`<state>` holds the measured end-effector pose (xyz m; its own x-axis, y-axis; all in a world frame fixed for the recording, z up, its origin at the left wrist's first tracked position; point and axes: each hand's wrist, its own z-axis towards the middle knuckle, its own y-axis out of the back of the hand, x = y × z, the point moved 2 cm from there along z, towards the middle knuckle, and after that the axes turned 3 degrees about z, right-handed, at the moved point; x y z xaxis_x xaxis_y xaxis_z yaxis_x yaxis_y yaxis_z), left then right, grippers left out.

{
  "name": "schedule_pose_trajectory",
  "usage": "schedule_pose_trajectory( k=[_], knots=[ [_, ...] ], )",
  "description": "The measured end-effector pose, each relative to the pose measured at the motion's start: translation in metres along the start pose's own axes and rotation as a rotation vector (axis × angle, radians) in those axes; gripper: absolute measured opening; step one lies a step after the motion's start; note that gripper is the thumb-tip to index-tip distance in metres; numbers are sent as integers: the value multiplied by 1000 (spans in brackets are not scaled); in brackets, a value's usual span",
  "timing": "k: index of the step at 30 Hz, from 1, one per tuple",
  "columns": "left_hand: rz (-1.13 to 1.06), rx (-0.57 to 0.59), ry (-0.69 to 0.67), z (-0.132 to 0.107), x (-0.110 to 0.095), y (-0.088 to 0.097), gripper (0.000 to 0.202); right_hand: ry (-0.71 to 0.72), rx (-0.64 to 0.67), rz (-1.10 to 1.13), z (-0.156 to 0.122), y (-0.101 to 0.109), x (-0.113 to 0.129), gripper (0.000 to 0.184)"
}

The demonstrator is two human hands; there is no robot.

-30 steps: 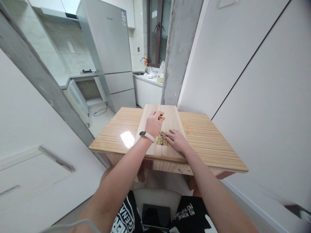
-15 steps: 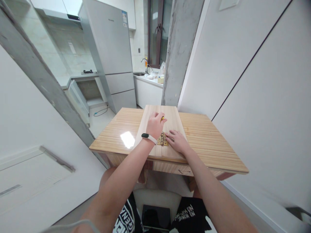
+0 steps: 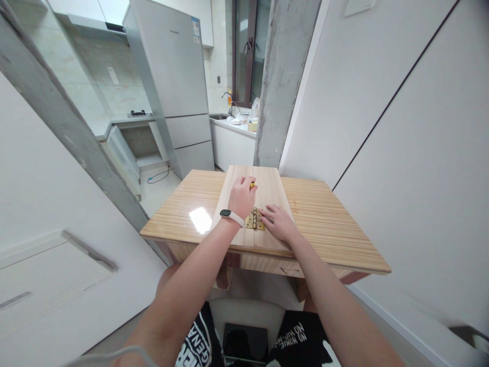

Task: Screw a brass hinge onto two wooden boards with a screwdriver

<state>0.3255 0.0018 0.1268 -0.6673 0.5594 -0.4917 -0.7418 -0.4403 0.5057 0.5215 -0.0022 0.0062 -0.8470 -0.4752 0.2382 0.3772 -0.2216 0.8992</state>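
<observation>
Two pale wooden boards (image 3: 272,189) lie side by side on a wooden table (image 3: 324,224). A brass hinge (image 3: 255,221) sits across their joint near the front. My left hand (image 3: 242,195), with a white band on the wrist, is closed round a tool with a yellow-and-black handle (image 3: 252,184), held upright over the hinge. My right hand (image 3: 278,221) lies flat on the right board, fingers spread, its fingertips touching the hinge's right leaf.
A grey concrete pillar (image 3: 280,81) rises just behind the table. White wall panels stand to the right. A tall fridge (image 3: 171,86) and a kitchen counter with a sink (image 3: 233,122) are at the back left. My knees are under the table's front edge.
My left hand shifted slightly over the hinge, rotating a little with the tool. My right hand stayed in place on the board.
</observation>
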Motion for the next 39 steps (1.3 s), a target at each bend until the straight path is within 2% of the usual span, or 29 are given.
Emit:
schedule_pose_trajectory(
  k=[12,17,20,24,32,39],
  knots=[
    [-54,-11,33,2,9,-4,17,3,10,-9,0,2,2,41],
    [-107,20,-2,3,11,-3,20,-3,15,1,0,3,3,41],
    [-128,8,10,1,11,-3,25,-4,13,2,0,2,2,41],
    [-141,-2,18,-1,10,-5,18,9,2,-1,0,2,2,40],
    [-113,-58,93,4,12,-6,17,6,2,-10,1,1,2,40],
    [-200,13,62,11,20,-7,19,10,13,-13,1,2,2,41]
  ],
)
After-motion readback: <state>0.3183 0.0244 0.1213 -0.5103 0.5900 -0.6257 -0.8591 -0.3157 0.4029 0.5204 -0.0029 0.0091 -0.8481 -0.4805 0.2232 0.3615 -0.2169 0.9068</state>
